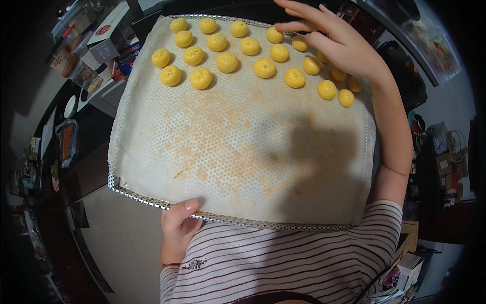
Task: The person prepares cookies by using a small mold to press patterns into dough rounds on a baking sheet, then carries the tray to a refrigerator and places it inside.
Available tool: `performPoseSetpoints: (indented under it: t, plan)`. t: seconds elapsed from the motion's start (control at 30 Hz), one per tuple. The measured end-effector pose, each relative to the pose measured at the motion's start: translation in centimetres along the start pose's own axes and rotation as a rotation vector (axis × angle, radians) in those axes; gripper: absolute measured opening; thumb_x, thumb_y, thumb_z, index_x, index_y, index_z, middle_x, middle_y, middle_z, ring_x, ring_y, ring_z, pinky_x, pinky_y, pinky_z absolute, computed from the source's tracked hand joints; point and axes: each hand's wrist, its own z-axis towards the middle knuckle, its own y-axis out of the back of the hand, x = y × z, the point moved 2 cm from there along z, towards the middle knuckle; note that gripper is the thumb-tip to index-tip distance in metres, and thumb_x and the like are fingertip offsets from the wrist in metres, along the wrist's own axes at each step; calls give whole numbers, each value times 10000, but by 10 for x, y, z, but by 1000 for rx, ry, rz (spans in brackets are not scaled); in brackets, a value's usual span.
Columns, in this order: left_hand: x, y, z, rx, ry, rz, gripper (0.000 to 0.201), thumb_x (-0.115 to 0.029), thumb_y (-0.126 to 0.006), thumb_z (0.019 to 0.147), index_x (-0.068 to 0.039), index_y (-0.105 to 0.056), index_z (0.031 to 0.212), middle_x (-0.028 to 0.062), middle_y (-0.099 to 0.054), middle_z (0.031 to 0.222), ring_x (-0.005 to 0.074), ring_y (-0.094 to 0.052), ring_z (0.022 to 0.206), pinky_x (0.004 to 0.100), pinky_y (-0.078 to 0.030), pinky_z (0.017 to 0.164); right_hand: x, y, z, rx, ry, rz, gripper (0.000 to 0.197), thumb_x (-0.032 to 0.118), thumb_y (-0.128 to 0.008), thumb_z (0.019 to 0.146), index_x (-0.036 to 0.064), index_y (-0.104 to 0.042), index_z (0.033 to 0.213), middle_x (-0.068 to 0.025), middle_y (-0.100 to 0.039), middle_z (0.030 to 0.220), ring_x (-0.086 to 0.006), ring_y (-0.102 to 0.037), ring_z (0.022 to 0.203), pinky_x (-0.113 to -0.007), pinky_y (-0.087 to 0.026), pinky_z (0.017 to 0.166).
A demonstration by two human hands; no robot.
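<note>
One large perforated metal tray (pixel 132 193) fills most of the view, lined with a pale, grease-stained sheet (pixel 243 147), and it is held level close against a striped shirt (pixel 283 263). Its near rim is gripped by the left hand (pixel 177 228), the thumb pressed down on the metal edge while the fingers are hidden beneath, so the grip is closed on the tray. The far right corner is reached by the right hand (pixel 334 43), whose fingers are spread loosely over the far rows; whether anything is pinched beneath them cannot be told. About two dozen small yellow dough balls (pixel 228 62) are set in rows across the far end of the sheet, each apart from its neighbours, and a few at the right are partly covered by the hand. Boxes (pixel 109 43) are stacked on a cluttered table (pixel 93 93) beyond the tray's left corner.
</note>
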Motion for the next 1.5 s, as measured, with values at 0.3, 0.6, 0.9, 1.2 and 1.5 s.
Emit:
performPoseSetpoints:
  t: [0.3, 0.6, 0.9, 1.2, 1.5]
  plan:
    - [9, 27, -3, 29, -231, 424, 527, -86, -544, 749, 71, -502, 1250, 157, -628, 1154, 259, -618, 1051, 396, -489, 950, -22, 6, 2, -15, 33, -89, 642, 109, -391, 862, 85, -255, 1489, -112, -591, 1315, -196, -562, 1187, -508, 5, 1170]
    - [7, 16, -2, 54, -188, 323, 552, -94, -541, 756, 72, -482, 1279, 175, -607, 1197, 277, -596, 1102, 405, -474, 974, 3, 7, -2, 33, -8, -72, 643, 120, -387, 870, 91, -240, 1495, -101, -574, 1337, -201, -563, 1187, -514, 9, 1174]
    - [7, 11, -5, -24, -225, 513, 553, -90, -534, 751, 75, -485, 1276, 176, -605, 1201, 275, -600, 1096, 400, -478, 972, 7, 7, -2, 27, 21, -68, 646, 113, -383, 871, 98, -237, 1500, -101, -552, 1363, -200, -573, 1175, -502, 8, 1175]
    - [5, 12, -11, 21, -210, 500, 351, 17, -592, 757, 0, -584, 1107, 179, -608, 1175, 283, -593, 1097, 420, -462, 979, 16, 3, 29, 131, 131, -95, 658, 152, -389, 889, 95, -187, 1512, -93, -510, 1407, -223, -391, 1365, -538, -6, 1167]
    - [11, 34, -19, 117, -319, 756, 423, 159, -674, 723, -80, -589, 1061, 165, -621, 1134, 294, -605, 1079, 432, -456, 979, 25, -4, 38, 208, 236, -155, 660, 176, -377, 904, 103, -156, 1522, -83, -481, 1434, -243, -356, 1388, -563, 8, 1161]
